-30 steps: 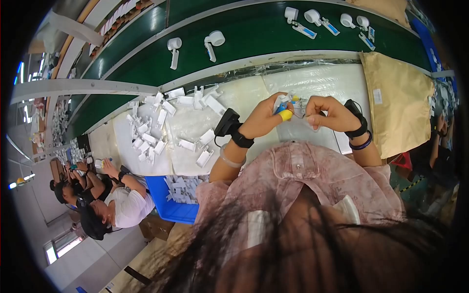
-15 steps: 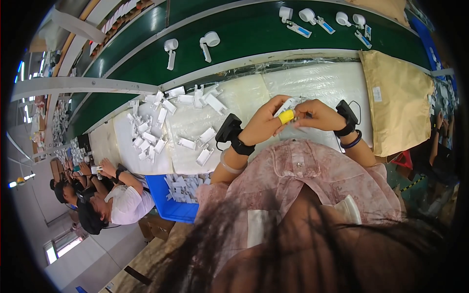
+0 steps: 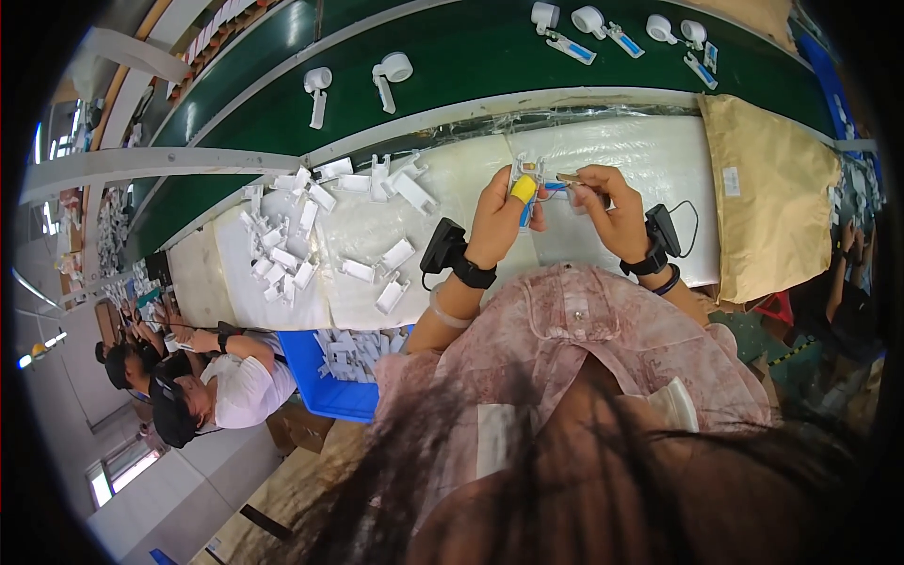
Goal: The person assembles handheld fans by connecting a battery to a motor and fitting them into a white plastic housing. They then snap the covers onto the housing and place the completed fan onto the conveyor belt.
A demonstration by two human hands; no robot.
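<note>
Above the near half of the table [image 3: 650, 141], my left hand [image 3: 494, 221] gripped a small white-and-blue part [image 3: 524, 216], its thumb, wrapped in a yellow cover [image 3: 524, 188], pressing on it. The fingers of my right hand [image 3: 617, 212] were pinched together on a thin brownish strip [image 3: 569, 178] just right of that part; whether the strip touched it I couldn't tell. A black device [image 3: 443, 247] stuck out from my left wrist and widened that side.

Pale sheeting ran from my right wrist to the left edge of the brown paper [image 3: 772, 207], giving me sideways room there. To my left the sheeting stretched to three loose white pieces [image 3: 397, 252], near my left forearm, and farther off lay the white heap [image 3: 282, 259]. Beyond my fingertips the table ended at a pale rail [image 3: 471, 111], with the green belt [image 3: 471, 71] behind it carrying round-headed white units [image 3: 394, 66]. At the table's near edge, left of my body, sat the blue bin [image 3: 334, 402], full of white pieces.
</note>
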